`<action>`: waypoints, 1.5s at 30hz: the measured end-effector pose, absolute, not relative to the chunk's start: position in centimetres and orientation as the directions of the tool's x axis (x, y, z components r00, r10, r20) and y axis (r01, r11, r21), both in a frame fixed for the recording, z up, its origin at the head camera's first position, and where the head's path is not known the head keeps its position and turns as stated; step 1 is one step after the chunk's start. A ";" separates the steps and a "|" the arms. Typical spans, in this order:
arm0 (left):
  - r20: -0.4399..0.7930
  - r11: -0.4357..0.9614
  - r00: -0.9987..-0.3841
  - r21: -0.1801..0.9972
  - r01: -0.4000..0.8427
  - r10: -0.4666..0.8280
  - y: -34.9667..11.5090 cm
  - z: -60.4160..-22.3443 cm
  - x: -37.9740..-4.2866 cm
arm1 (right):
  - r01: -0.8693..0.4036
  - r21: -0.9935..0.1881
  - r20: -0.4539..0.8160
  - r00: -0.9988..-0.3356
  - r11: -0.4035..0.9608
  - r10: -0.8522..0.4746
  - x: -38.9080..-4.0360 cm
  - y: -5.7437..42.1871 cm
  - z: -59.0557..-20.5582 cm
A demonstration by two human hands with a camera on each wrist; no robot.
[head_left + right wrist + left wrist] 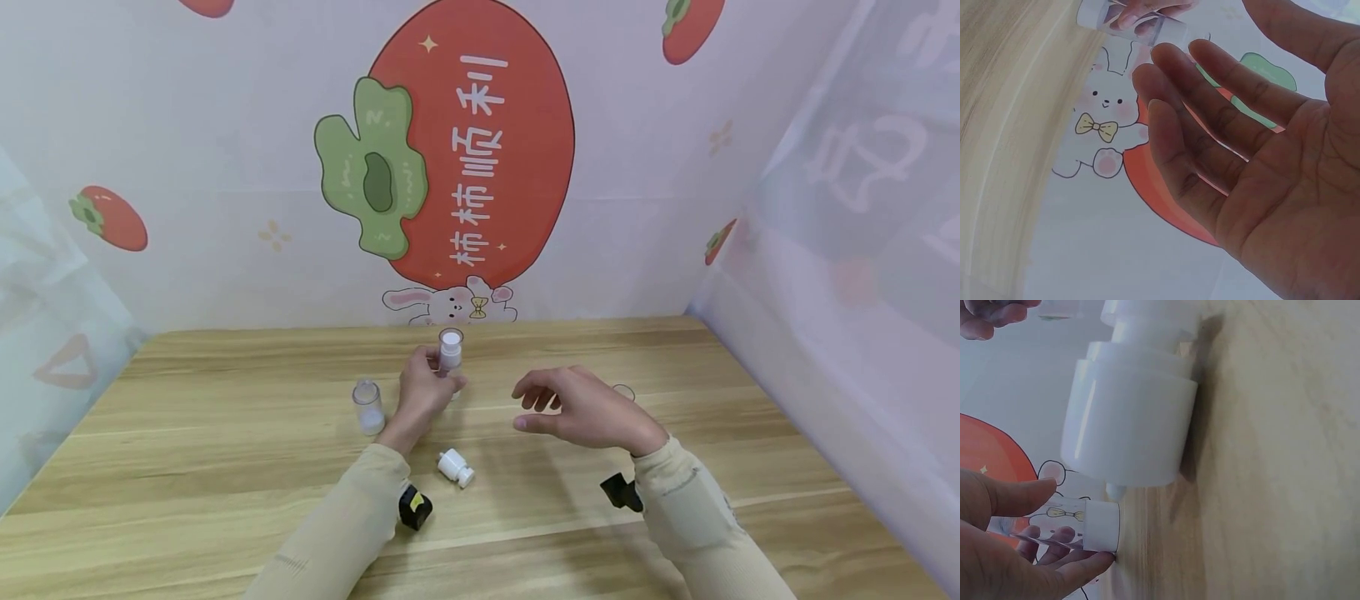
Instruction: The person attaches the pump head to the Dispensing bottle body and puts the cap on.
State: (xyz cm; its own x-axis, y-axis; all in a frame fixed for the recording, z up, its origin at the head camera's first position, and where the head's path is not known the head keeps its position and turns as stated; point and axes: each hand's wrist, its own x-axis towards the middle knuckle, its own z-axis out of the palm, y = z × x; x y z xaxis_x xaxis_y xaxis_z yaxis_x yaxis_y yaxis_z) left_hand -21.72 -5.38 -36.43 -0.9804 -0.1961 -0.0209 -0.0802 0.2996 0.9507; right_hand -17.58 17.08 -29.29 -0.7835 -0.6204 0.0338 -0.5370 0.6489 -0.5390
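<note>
In the head view my left hand (426, 387) holds a clear bottle (451, 360) upright near the back of the table. White pump-like parts show at the bottle's top. Thumb and fingers stand around its clear wall in the left wrist view, just above the white base (1102, 526). My right hand (581, 408) hovers over the table to the right, fingers loosely bent and nothing in them; its bare palm (1297, 187) faces the right wrist camera. Between the forearms a white pump head (455, 467) lies on its side.
Another clear bottle (368, 408) with a white base stands left of my left hand. A thin clear round rim (624, 392) shows behind my right hand. The wooden table (225, 467) ends at a printed backdrop (247, 208), with pale sheets at both sides.
</note>
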 end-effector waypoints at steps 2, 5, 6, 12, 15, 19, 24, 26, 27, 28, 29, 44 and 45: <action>-0.023 0.301 -0.980 0.950 -0.083 -0.198 -5.4 -36.3 -21.6 | -0.540 -0.537 0.035 -0.781 0.648 -0.623 -17.6 17.0 -29.3; -0.022 0.317 -0.981 0.945 -0.084 -0.194 -5.5 -36.2 -21.4 | -0.547 -0.534 0.040 -0.779 0.645 -0.626 -17.6 17.0 -29.4; -0.024 0.325 -0.981 0.942 -0.086 -0.190 -5.6 -36.2 -21.3 | -0.548 -0.533 0.043 -0.778 0.644 -0.626 -17.6 16.9 -29.4; 0.005 0.384 -0.988 0.922 -0.056 -0.154 -5.9 -35.9 -20.2 | -0.555 -0.534 0.057 -0.777 0.638 -0.627 -17.5 16.8 -29.7; 0.040 0.413 -0.992 0.911 -0.013 -0.120 -6.1 -35.6 -19.4 | -0.557 -0.530 0.063 -0.777 0.639 -0.626 -17.5 16.6 -29.8; 0.083 0.450 -0.994 0.892 0.041 -0.075 -6.2 -35.1 -18.2 | -0.556 -0.523 0.056 -0.779 0.646 -0.625 -17.5 16.3 -30.0; 0.146 0.491 -0.989 0.864 0.109 -0.038 -6.6 -34.5 -16.6 | -0.553 -0.523 0.051 -0.780 0.648 -0.624 -17.5 15.9 -30.2; 0.168 0.515 -0.985 0.848 0.128 -0.031 -6.8 -34.1 -16.0 | -0.554 -0.524 0.055 -0.780 0.647 -0.623 -17.4 15.7 -30.3; 0.179 0.527 -0.983 0.839 0.135 -0.033 -6.9 -33.9 -15.8 | -0.556 -0.523 0.058 -0.779 0.645 -0.624 -17.4 15.6 -30.4; 0.190 0.537 -0.981 0.832 0.141 -0.037 -7.1 -33.7 -15.5 | -0.559 -0.523 0.061 -0.777 0.643 -0.626 -17.4 15.5 -30.4; 0.203 0.545 -0.978 0.825 0.148 -0.042 -7.2 -33.5 -15.3 | -0.563 -0.521 0.065 -0.776 0.642 -0.628 -17.4 15.4 -30.5; 0.375 0.480 -0.916 0.836 0.266 -0.145 -11.9 -30.8 -14.1 | -0.592 -0.504 0.085 -0.759 0.629 -0.646 -17.3 14.3 -31.1; 0.372 0.483 -0.916 0.836 0.261 -0.150 -12.3 -30.7 -14.1 | -0.593 -0.506 0.084 -0.757 0.627 -0.648 -17.3 14.3 -31.2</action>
State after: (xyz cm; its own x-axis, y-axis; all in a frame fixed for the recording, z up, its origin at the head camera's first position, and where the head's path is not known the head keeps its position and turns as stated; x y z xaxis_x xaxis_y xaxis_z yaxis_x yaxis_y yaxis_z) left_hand -14.12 -12.28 -30.69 -0.9161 -0.1496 0.3720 0.2607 0.4827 0.8361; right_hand -17.27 14.25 -31.18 -0.7572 -0.6477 0.0844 -0.5925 0.6269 -0.5059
